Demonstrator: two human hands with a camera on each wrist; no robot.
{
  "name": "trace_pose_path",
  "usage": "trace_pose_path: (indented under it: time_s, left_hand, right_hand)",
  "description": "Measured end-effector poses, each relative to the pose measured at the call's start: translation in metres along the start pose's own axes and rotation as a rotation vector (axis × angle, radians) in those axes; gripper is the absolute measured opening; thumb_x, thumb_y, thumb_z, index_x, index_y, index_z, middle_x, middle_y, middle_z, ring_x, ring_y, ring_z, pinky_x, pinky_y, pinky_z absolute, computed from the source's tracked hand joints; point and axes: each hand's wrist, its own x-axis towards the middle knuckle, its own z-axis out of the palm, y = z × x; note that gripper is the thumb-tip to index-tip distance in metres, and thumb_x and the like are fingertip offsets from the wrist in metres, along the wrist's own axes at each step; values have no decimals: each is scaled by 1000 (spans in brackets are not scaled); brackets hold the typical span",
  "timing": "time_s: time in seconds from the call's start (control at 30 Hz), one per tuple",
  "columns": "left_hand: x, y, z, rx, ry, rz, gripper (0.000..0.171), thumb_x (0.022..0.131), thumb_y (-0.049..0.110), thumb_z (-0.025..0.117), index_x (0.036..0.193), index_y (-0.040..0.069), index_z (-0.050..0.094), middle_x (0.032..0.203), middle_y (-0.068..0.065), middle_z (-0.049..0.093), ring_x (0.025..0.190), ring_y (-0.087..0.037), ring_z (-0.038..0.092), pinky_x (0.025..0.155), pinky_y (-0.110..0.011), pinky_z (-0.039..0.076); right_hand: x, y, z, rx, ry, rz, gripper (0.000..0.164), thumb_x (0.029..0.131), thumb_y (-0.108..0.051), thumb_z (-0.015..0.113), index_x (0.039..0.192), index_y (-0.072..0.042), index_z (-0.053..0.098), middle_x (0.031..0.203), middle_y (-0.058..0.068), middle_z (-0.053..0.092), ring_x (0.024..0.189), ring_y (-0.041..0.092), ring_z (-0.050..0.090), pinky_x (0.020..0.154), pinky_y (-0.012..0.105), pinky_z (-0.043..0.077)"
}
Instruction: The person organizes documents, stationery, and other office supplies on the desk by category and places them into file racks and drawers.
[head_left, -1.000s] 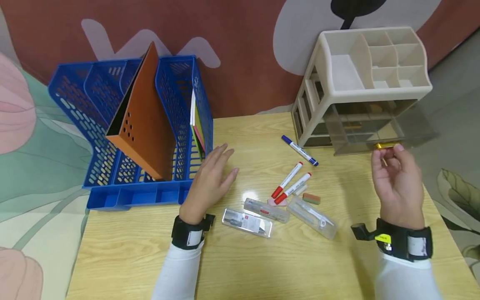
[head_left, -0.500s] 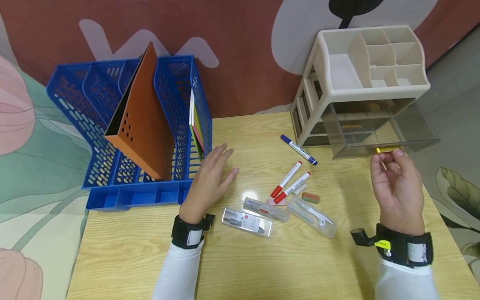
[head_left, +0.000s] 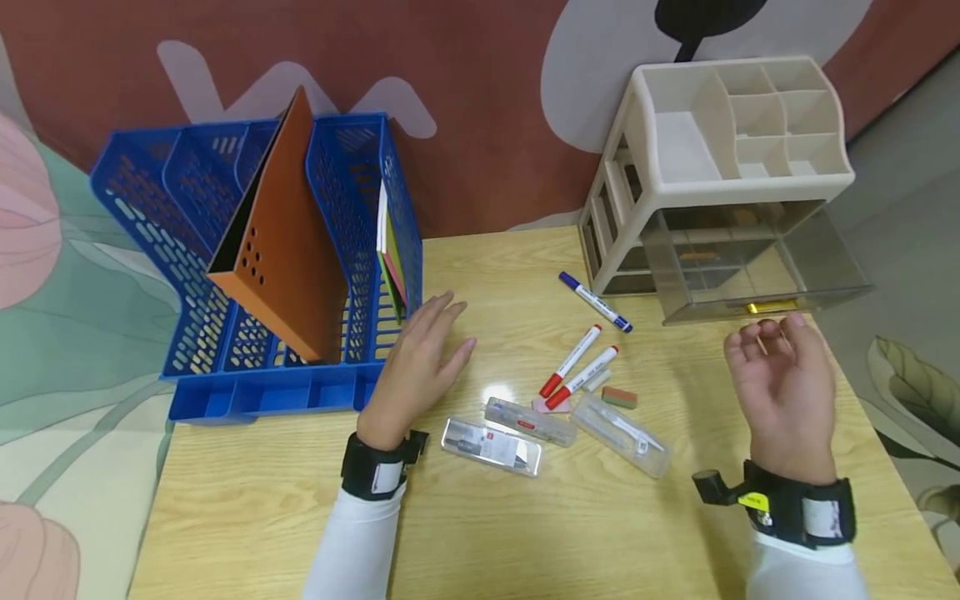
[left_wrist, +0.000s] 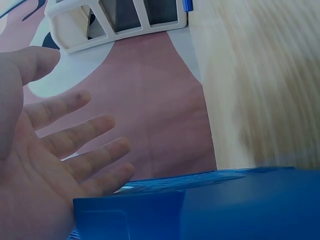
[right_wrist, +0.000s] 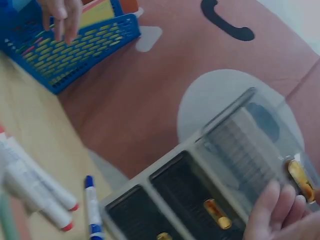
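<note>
A pale wood-grain table bears everything, the cream plastic drawer organizer standing at its back right. Well to the organizer's left is a blue perforated plastic file rack. The organizer itself has open compartments on top. Upright in the rack, left of the organizer, leans an orange file box with round holes. A transparent grey drawer juts from the organizer's front, open at the top.

Just before that drawer, in front of the organizer, is the right hand, palm up, fingers loosely bent and grasping nothing. The left hand, left of the organizer and beside the rack, has its fingers spread and also grasps nothing.

Left-front of the organizer lie three clear plastic cases, then, closer to it, two white markers with red ends and one with blue ends, nearest its side. An orange-and-green block lies between the organizer and the cases. The drawer's shiny gold handle, at the organizer's front, sits just beyond the right fingertips; whether they touch I cannot tell.
</note>
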Motion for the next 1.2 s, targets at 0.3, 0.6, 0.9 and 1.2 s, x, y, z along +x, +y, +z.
trace_pose_path:
  time_s: [0.3,0.6,0.9,1.2]
  left_hand:
    - [1,2,3,42,-9,13,52,101,30,67,143,3,57,152,-23,52,143,-43,47,120,-57,38]
    - [1,11,7,81,-44,21,51,101,31,65,143,3,57,153,-22,51,145,-42,46,120,-56,38]
    - [2,17,14,78,-87,31,50,102,32,64,143,4,58,154,-21,51,145,-41,46,120,-55,39]
    - [5,24,22,140,-145,79,49,102,33,64,143,6,59,153,-18,53,143,-38,49,119,-53,41]
  right_hand:
    - [-5,27,-21,-437,7,-109,13,105,-2,54,96,0,63,95,10,66,83,24,64,71,30,56]
    - [10,42,-33,-824,-23,-83,15,103,1,54,113,-4,64,108,3,67,93,14,67,79,23,57]
    - [40,47,-38,-1616,-125,-65,33,106,-18,52,136,-5,58,134,2,59,109,-5,57,86,11,49]
    - [69,57,-36,-1859,-340,-158,40,106,-11,52,141,7,52,139,31,57,119,36,57,90,22,48]
